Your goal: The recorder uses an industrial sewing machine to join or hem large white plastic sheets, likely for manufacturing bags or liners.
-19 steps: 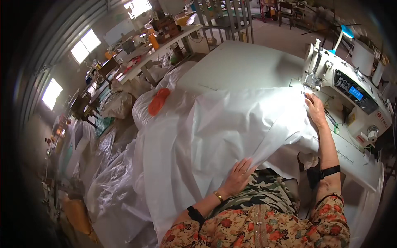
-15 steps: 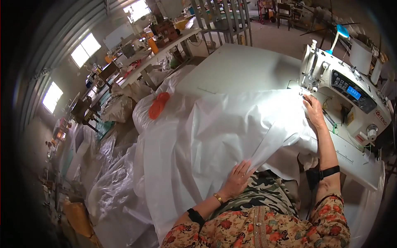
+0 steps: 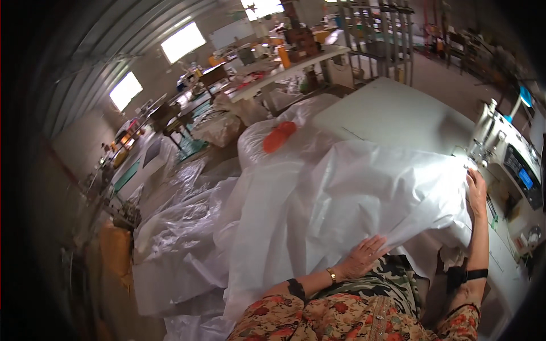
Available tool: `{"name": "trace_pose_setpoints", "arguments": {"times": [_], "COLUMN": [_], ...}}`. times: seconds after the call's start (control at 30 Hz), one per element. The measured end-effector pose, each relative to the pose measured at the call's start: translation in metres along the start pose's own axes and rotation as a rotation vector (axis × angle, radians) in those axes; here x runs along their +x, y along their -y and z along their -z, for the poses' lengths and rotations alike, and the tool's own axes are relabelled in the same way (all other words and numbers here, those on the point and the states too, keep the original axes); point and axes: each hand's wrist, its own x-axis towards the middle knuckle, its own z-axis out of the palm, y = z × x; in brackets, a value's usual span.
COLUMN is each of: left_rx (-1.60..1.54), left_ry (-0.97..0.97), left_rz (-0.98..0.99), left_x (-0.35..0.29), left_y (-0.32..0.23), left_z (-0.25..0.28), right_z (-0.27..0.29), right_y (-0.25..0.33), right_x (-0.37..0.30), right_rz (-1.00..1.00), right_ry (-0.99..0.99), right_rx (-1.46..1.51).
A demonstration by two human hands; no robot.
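A broad white sheet spreads across the front of the sewing table and drapes down over its left side toward the person's lap, creased and shiny under the light. The two hands are well apart. The right hand is at the sheet's right end, fingers bent, just beside the needle area of the sewing machine; whether it pinches the sheet cannot be told. The left hand lies on the sheet's near edge with fingers stretched out, above the camouflage cloth on the lap; its thumb is too unclear to show any grip. An orange-red bundle rests beyond the sheet on clear plastic, and more crumpled plastic is heaped to the left.
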Motion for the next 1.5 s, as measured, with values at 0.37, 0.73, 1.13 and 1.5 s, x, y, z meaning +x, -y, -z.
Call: {"name": "trace_pose_setpoints", "arguments": {"times": [0.37, 0.73, 1.13, 1.5], "left_rx": [-0.03, 0.022, -0.044, -0.063], "left_ry": [-0.082, -0.114, -0.027, -0.095], "left_rz": [-0.012, -0.037, -0.021, -0.062], "left_x": [-0.004, -0.004, -0.002, -0.002], "left_y": [0.0, 0.01, 0.009, 0.01], "left_z": [-0.007, -0.03, -0.042, -0.036], "right_z": [0.005, 0.007, 0.007, 0.013], "right_y": [-0.035, -0.08, -0.088, -0.099], "right_x": [0.011, 0.032, 0.035, 0.029], "right_rz": [0.014, 0.024, 0.009, -0.045], "right_ry": [0.061, 0.104, 0.138, 0.149], "right_rx": [-0.008, 0.024, -0.01, 0.002]}}
